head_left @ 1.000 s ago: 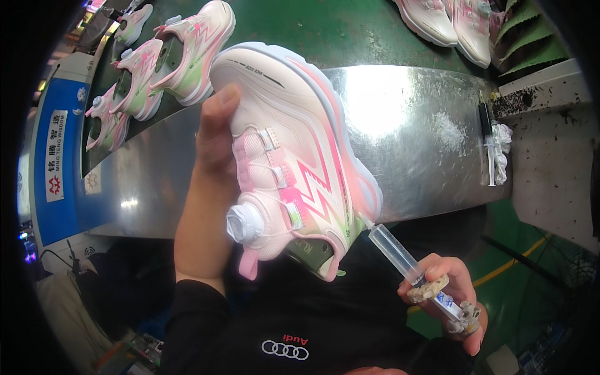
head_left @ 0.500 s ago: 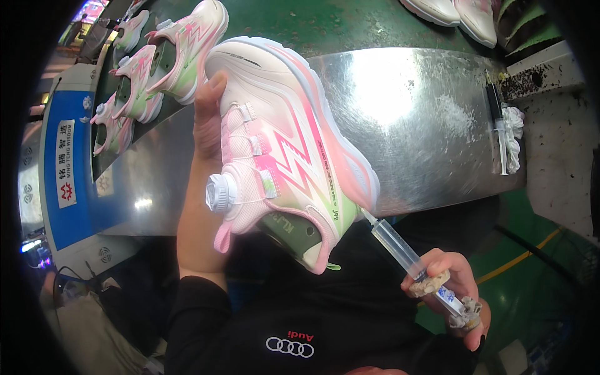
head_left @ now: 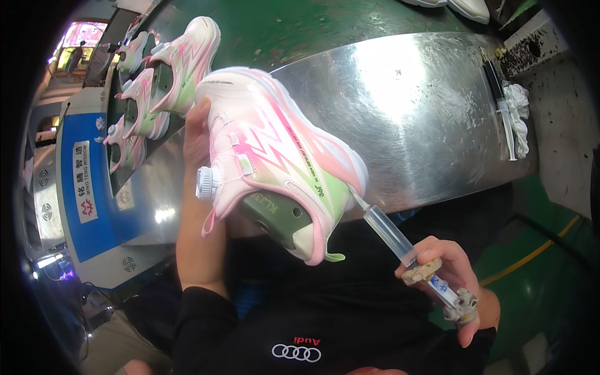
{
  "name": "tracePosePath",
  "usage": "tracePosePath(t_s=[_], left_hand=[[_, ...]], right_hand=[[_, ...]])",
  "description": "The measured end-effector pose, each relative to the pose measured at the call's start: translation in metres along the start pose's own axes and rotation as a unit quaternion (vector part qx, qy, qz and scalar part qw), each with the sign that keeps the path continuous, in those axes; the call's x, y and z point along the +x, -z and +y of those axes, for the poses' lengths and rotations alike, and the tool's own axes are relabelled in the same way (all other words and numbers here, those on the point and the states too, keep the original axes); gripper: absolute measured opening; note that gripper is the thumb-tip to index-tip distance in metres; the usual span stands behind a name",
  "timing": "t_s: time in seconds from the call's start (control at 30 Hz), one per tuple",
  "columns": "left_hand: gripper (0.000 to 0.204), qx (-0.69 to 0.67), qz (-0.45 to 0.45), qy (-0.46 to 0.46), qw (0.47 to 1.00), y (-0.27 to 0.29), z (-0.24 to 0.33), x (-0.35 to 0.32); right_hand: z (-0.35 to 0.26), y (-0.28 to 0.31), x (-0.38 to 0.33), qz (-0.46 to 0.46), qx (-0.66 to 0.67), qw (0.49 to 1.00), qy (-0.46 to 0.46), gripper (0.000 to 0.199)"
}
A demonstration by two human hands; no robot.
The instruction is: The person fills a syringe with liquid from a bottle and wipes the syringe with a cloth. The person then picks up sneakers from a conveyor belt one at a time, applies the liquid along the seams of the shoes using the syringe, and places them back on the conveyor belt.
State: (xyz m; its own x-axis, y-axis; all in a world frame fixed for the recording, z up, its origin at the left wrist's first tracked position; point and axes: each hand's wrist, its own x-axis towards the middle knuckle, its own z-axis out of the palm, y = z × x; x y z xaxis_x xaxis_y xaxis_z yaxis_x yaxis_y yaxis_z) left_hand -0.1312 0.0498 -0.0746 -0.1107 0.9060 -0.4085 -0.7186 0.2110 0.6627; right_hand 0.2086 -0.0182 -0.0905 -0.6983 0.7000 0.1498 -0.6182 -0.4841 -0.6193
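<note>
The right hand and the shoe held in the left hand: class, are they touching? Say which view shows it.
Apart. The head view shows the right hand gripping the clear syringe, with a plain gap between hand and shoe.

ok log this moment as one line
left hand: holds pink-white shoe | right hand: holds clear syringe, tip at shoe's heel | metal sheet: second syringe near right end

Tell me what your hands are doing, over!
Left fingers gripping pink-and-white shoe. Right fingers holding syringe, tip at shoe's heel. Nothing visibly blocking it.
</note>
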Motion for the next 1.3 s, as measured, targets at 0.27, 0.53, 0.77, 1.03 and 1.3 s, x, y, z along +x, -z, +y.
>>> tracePosePath(t_s=[0.27,0.53,0.77,1.03,1.3], left_hand=[[0.051,0.124,-0.017,0.053,0.991,0.025,0.023,-0.033],[0.045,0.29,0.009,-0.027,0.957,0.084,0.034,-0.069],[0.034,0.274,0.067,-0.002,0.959,0.077,0.018,-0.118],[0.073,0.146,0.059,0.11,0.981,0.065,-0.014,-0.164],[0.082,0.02,-0.037,0.167,0.985,0.045,-0.055,-0.174]], right_hand=[[0.004,0.008,0.006,-0.037,0.012,0.999,-0.012,0.11],[0.02,0.01,0.013,-0.049,-0.045,0.998,-0.003,0.109],[0.028,0.002,0.014,-0.045,-0.118,0.992,0.004,0.108],[0.026,-0.006,0.013,-0.047,-0.148,0.988,-0.002,0.108],[0.01,-0.025,0.011,-0.052,-0.159,0.985,-0.038,0.11]])
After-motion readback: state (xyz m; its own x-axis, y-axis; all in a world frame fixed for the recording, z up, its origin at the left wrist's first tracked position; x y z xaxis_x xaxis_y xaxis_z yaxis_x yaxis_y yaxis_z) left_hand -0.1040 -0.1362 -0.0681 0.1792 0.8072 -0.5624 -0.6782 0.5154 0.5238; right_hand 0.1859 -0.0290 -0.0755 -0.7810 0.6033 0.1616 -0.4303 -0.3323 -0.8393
